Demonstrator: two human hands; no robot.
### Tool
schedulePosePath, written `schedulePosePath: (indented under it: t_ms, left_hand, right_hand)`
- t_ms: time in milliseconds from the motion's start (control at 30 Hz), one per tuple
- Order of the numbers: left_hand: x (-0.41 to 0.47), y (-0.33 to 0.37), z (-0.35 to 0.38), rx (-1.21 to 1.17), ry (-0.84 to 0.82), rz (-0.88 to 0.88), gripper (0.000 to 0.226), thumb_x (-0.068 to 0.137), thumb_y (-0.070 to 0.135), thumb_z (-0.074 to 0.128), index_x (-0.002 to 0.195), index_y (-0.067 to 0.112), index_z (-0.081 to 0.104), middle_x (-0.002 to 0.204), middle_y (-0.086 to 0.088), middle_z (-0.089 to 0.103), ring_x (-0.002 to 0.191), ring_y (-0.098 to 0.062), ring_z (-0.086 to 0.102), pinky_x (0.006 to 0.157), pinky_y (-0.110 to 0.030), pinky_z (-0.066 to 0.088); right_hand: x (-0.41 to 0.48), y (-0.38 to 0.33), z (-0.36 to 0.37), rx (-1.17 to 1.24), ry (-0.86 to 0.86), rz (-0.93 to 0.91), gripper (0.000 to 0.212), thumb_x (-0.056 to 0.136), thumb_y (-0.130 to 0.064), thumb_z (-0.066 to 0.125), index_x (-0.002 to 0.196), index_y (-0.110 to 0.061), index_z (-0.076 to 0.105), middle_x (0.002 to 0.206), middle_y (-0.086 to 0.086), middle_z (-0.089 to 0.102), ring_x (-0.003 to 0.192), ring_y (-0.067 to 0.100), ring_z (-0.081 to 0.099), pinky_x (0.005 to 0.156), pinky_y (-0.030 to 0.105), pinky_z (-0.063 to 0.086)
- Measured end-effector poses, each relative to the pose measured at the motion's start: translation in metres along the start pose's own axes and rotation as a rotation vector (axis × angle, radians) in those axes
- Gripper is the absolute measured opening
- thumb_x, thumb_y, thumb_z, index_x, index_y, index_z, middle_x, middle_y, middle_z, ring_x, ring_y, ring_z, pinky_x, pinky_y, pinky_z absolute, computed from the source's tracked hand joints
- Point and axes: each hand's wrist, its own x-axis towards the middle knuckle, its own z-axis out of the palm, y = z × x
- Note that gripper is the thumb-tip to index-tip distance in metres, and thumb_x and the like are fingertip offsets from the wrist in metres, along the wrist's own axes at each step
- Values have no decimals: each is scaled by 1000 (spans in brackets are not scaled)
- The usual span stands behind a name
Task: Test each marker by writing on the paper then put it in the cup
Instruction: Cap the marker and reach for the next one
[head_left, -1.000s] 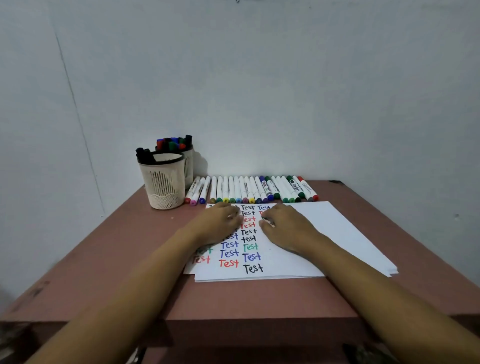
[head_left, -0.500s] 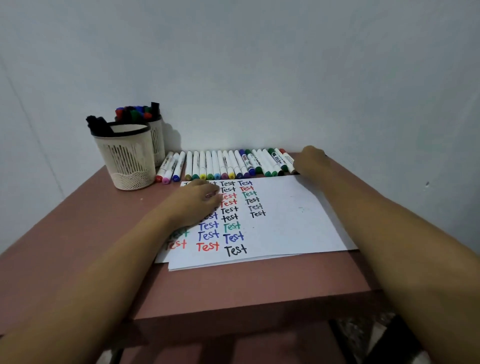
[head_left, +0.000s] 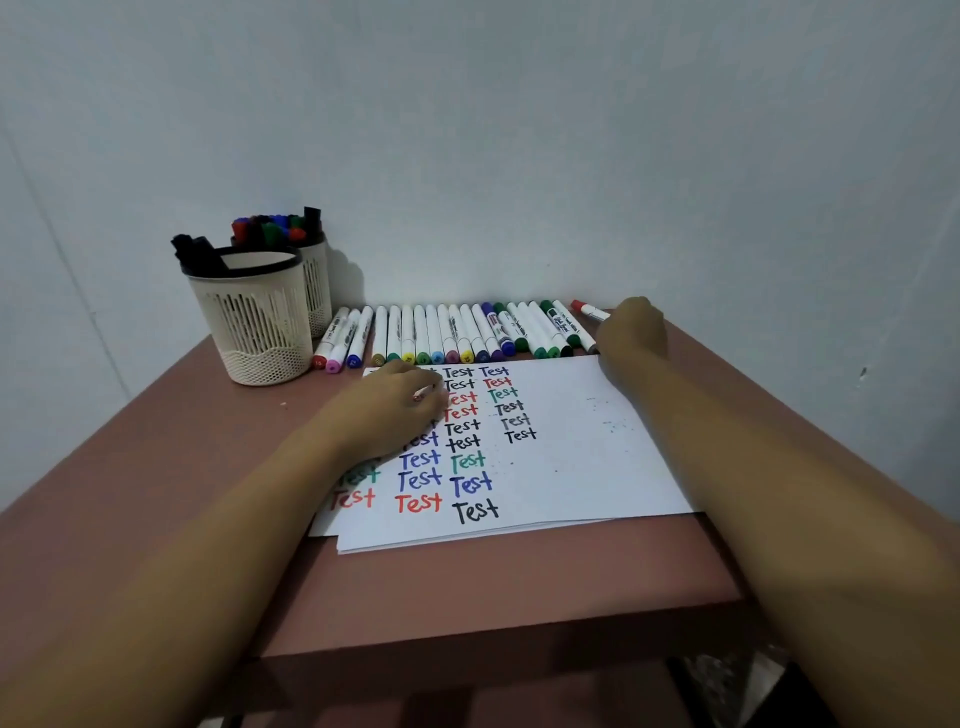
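**Red-capped marker taken up at the far end of the row**

The brown table (head_left: 156, 467) fills the corner of the room. A stack of white paper (head_left: 597, 457) lies square on it, with columns of "Test" in black, red, blue and green down its left half.

The left hand (head_left: 389, 410) lies palm down on those columns, fingers spread loosely, steadying the sheets. The right hand (head_left: 634, 332) is out at 1 o'clock, its back towards me and its fingers hidden. A marker comes out of its grasp, so I take it for a pinch.

At 10 o'clock stands a cream mesh cup (head_left: 254, 322) with a few black markers leaning at its left rim. A second cup (head_left: 317, 291) behind it is crammed full.

A row of markers (head_left: 447, 338) lies along 12 o'clock, between the paper's far edge and the wall, each lying roughly 12-to-6.

The red-capped marker (head_left: 589, 310) sits at the right end of that row, angled off from its neighbours.

- **Handling:** it looks light and stiff, with a smooth round barrel that should roll if set down carelessly (the cap probably needs a firm tug). Mid-barrel is the place to hold it, leaving the cap free for the other hand.
- **Direction:** its long axis runs 10-to-4, with the red cap pointing to 10 o'clock, towards the wall, and the rest of the barrel under the hand.
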Motion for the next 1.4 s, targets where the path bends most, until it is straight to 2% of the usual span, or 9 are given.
schedulePosePath:
  t_ms: [133, 300, 433, 567, 733, 867, 1000, 1333, 1400]
  left_hand:
    - [-2, 1, -4, -22, 82, -29, 42, 100, 33, 30, 138, 22, 42, 141, -5, 43, 125, -20, 44, 103, -39, 38]
    - [-7, 8, -6, -23, 226, 60, 45, 99, 31, 39, 142, 19, 37, 145, -3, 38, 124, -18, 44, 99, -33, 39]
    - [-11, 13, -8, -57, 213, 171, 56, 97, 36, 44, 147, 19, 26, 147, -1, 34, 129, -15, 39, 104, -29, 33]
    - [-11, 15, -4, -59, 154, 177, 47, 96, 37, 44, 140, 18, 40, 116, 0, 55, 103, -14, 51, 84, -26, 40]
    - [-10, 18, -4, -57, 218, 195, 20, 99, 30, 40, 109, 15, 50, 88, 10, 45, 79, -9, 41, 70, -23, 30]
    - [-12, 22, -3, -106, 246, 218, 12, 99, 27, 41, 92, 17, 38, 73, 12, 37, 65, -8, 36, 61, -29, 26]
    - [-13, 23, -4, -128, 241, 215, 22, 98, 31, 42, 107, 11, 46, 69, 8, 47, 61, -13, 46, 58, -34, 39]
    - [-15, 23, -7, -348, 287, 103, 38, 92, 42, 50, 124, 23, 51, 74, -3, 55, 76, -9, 56, 52, -16, 30]
    - [-15, 22, -6, -376, 295, 98, 38, 90, 44, 52, 122, 24, 52, 62, -4, 49, 62, -10, 52, 52, -19, 31]
  right_hand:
    - [-18, -11, -17, 66, 28, -113, 22, 98, -10, 42, 114, 2, 50, 113, 16, 59, 93, 29, 54, 70, 31, 36]
    - [-62, -25, -31, 274, -115, -203, 23, 91, -12, 47, 69, -8, 48, 65, 5, 44, 60, 19, 37, 58, 28, 28]
    - [-104, -27, -29, 506, -295, -96, 16, 87, -14, 50, 71, -9, 46, 64, 9, 38, 58, 19, 28, 56, 29, 24]
    - [-125, -26, -28, 683, -419, 65, 20, 87, -14, 50, 68, -12, 43, 57, 2, 38, 49, 14, 26, 51, 26, 20]
    - [-131, -32, -24, 989, -560, 192, 27, 92, -21, 62, 69, -9, 53, 56, 3, 49, 48, 11, 41, 47, 21, 38]
    - [-136, -32, -15, 984, -668, 84, 23, 89, -22, 65, 72, -8, 59, 59, 3, 57, 46, 7, 51, 45, 18, 45]
    - [-133, -31, -13, 956, -634, 2, 22, 93, -19, 60, 74, -8, 58, 60, 2, 55, 49, 7, 49, 47, 17, 42]
    - [-133, -31, -16, 946, -608, -110, 22, 95, -20, 57, 77, -8, 59, 63, 2, 55, 57, 9, 49, 51, 18, 43]
    - [-134, -32, -17, 941, -597, -119, 21, 94, -21, 57, 78, -8, 59, 63, 2, 55, 56, 9, 49, 51, 18, 43]
